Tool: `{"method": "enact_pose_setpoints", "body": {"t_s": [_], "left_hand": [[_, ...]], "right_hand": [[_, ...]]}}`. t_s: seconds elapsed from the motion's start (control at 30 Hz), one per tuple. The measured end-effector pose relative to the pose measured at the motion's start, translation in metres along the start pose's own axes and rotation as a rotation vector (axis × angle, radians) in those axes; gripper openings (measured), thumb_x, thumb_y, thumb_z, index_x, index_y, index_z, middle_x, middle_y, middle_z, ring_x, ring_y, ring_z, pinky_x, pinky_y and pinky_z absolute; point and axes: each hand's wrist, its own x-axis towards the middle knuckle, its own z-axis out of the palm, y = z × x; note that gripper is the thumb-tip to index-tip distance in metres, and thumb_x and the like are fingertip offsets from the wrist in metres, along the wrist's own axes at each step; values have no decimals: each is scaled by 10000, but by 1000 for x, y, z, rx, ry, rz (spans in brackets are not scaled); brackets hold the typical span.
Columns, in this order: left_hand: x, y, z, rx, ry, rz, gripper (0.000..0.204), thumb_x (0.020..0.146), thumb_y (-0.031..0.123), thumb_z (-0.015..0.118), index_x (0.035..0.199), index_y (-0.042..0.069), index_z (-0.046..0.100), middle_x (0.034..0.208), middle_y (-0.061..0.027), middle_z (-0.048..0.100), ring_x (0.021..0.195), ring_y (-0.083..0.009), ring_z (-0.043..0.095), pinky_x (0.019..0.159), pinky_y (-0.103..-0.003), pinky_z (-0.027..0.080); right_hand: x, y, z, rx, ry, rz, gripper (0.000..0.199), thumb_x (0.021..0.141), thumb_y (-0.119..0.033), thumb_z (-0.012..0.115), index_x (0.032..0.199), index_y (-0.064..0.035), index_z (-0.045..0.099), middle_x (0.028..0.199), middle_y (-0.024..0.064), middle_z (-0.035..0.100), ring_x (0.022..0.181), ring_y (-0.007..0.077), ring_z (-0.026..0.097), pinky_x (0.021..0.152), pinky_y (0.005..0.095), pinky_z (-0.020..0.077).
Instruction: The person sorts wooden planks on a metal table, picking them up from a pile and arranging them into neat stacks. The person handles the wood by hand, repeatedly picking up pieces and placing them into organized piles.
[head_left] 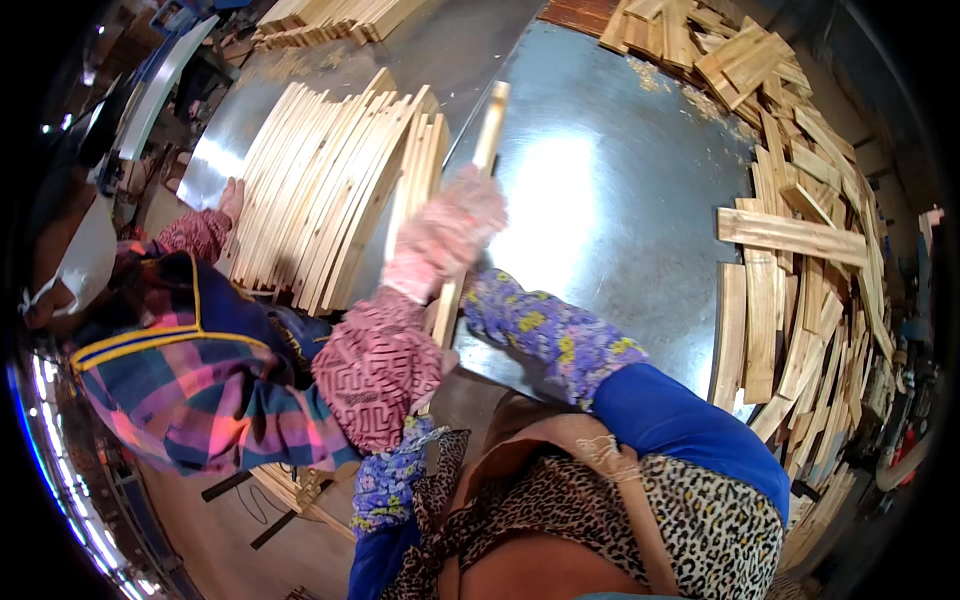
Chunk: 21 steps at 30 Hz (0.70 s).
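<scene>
A narrow wooden strip [491, 125] stretches lengthwise in front of me, along the metal table's near-left part. Across its middle lies a co-worker's pink-gloved hand [445, 230], blurred by motion. My right arm, in a purple floral sleeve cover [555, 325], reaches to the strip's right side; the hand at its end is hidden behind that glove. My left floral sleeve cover [385, 485] rises toward the strip's near end. The co-worker's maroon-patterned sleeve [375, 370] hides most of my left hand, and its fingers cannot be made out.
Left of the strip lies a row of similar strips [320, 180], with the co-worker's other hand [231, 200] at its left edge. Loose boards [790, 232] are heaped along the right side of the metal table [640, 200]. More stacked strips [340, 20] lie at the far left.
</scene>
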Motion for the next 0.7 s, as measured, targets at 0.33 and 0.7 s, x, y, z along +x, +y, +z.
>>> {"method": "enact_pose_setpoints", "body": {"t_s": [0.33,0.7], "left_hand": [[-29,-97,63,-48,-43,-88,829,864,234,798,1572,-48,471,1430,-151,664,1249,-281,670,1072,-421,548],[35,-313,482,842,-879,-303,525,1017,332,698,1370,-50,634,1093,-99,745,1004,-226,705,924,-370,566]], "right_hand": [[-140,-43,-111,946,251,562,512,1149,-414,538,1489,-36,592,1391,148,697,1285,246,667,1125,389,538],[-648,-125,-294,465,1223,281,413,1065,-324,667,1317,2,693,1233,128,752,1150,219,713,982,382,591]]}}
